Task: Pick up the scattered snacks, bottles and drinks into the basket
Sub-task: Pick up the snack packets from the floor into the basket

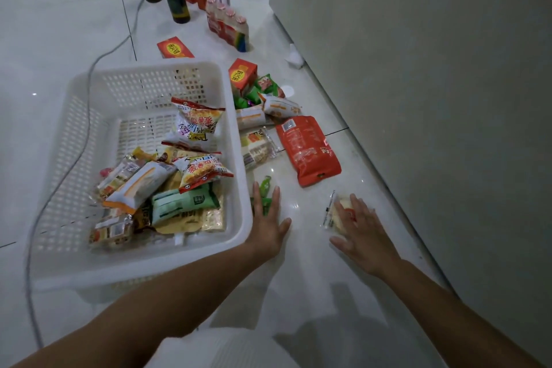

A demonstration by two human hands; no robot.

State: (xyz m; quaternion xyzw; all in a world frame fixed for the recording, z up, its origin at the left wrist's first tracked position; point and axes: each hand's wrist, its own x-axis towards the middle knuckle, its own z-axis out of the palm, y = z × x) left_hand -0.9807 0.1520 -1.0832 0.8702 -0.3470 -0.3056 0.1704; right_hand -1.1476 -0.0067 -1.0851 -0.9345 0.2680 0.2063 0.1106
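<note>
While your left hand (266, 219) lies open over green candies (265, 188) beside the basket (236, 140), your right hand (360, 225) spreads flat on a clear snack packet (334, 209) — both on the floor (301, 272).

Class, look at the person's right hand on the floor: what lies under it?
Under the right hand lies a clear-wrapped snack packet with pale contents and a red mark, flat on the floor. The hand covers most of it, so its label cannot be read.

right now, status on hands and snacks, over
Left hand open over green candy. Right hand open, flat on clear snack pack. Basket part full. Nothing blocking.
</note>
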